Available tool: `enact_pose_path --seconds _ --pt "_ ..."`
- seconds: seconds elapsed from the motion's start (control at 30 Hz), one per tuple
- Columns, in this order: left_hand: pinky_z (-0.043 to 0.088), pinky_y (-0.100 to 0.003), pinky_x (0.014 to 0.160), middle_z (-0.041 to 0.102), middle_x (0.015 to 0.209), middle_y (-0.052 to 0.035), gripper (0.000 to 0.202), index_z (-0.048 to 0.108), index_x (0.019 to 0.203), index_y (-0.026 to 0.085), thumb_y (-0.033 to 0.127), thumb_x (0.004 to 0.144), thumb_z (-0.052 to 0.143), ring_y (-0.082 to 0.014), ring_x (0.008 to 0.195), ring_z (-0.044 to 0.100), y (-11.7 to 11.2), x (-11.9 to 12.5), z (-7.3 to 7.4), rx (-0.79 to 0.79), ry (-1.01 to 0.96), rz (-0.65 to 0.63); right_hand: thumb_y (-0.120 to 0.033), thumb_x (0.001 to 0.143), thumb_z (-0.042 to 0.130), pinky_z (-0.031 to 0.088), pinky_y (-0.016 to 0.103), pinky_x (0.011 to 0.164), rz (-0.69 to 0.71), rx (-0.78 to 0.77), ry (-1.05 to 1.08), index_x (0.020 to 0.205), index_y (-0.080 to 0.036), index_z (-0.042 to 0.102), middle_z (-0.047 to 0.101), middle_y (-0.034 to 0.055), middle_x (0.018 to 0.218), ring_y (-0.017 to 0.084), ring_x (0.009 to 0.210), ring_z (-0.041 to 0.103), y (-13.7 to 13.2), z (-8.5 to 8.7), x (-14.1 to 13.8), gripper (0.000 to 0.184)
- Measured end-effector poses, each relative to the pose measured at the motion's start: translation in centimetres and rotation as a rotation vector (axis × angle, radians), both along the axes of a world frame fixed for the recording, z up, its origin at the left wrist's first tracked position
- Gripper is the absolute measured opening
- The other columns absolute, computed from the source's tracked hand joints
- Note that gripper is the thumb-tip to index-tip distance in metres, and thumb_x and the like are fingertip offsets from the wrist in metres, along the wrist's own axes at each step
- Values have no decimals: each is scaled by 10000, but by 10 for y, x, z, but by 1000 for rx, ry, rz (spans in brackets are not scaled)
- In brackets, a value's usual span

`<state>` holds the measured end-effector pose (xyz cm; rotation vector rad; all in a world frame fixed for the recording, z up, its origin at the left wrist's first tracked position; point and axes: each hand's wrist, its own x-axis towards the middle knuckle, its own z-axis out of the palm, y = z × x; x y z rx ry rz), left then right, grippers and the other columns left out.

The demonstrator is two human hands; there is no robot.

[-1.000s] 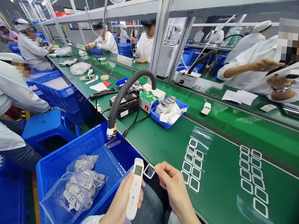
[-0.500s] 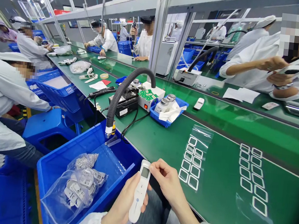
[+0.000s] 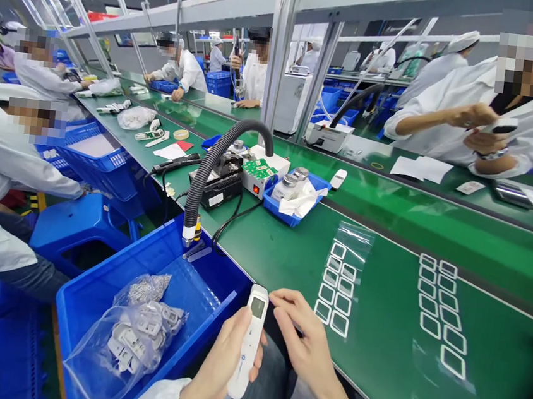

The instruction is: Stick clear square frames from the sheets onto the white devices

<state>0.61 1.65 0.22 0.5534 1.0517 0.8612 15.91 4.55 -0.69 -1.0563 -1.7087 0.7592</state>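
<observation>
My left hand (image 3: pixel 227 355) is wrapped round a white handheld thermometer (image 3: pixel 245 349), held upright with its small grey screen facing up at me. Just right of the screen is my right hand (image 3: pixel 302 333), its thumb and fingers apart, with nothing visible between them. The fingertips are close to the thermometer's edge; whether they touch it I cannot tell. On the green bench to the right lie two clear sheets carrying white rectangular frames, a nearer set (image 3: pixel 337 289) and a farther set (image 3: pixel 443 307).
A blue bin (image 3: pixel 112 259) with bags of white plastic parts (image 3: pixel 137 338) stands at my left. A black flexible hose (image 3: pixel 196 186) arches over its edge. On the bench are a blue tray (image 3: pixel 289 211) with bottles and another white thermometer (image 3: pixel 338 180). Co-workers sit around.
My right thumb and fingers have parted and come slightly away from the screen edge of the thermometer. The left hand keeps its hold; the view has turned slightly right.
</observation>
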Motion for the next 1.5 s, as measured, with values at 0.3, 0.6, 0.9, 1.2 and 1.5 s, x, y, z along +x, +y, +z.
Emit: enact_pose_path --seconds 0.3,0.6,0.9,1.2,1.5 --pt "311 -165 319 515 597 15 435 478 834 158 580 834 583 -66 370 419 4 13 6 163 153 -276 -375 902 585 496 296 776 48 -440 79 1000 -173 721 675 79 997 181 846 627 14 21 18 263" --pt "394 -157 349 569 636 -9 184 512 860 159 331 824 564 -84 406 487 35 23 23 181 236 -846 -276 954 482 433 279 775 248 -395 -215 1020 -232 649 585 36 1023 141 831 528 -16 59 84 184" --pt "358 -166 362 531 626 8 270 580 1051 159 359 883 511 -89 411 457 49 67 29 385 332 -947 -238 884 544 430 284 744 55 -443 -33 904 -192 646 592 52 955 166 836 522 -16 55 121 114" --pt "301 -180 343 507 503 -2 534 569 765 175 607 946 314 -91 343 417 57 77 35 412 378 -924 -229 920 488 413 281 717 13 -388 -160 841 -190 611 582 25 818 156 762 508 -14 51 128 152" --pt "323 -197 339 537 500 -21 548 591 692 171 666 873 444 -109 349 453 107 93 52 238 213 -1175 -359 891 618 374 370 1003 144 -350 -437 1165 -287 618 611 50 1123 220 1042 552 -8 82 160 284"
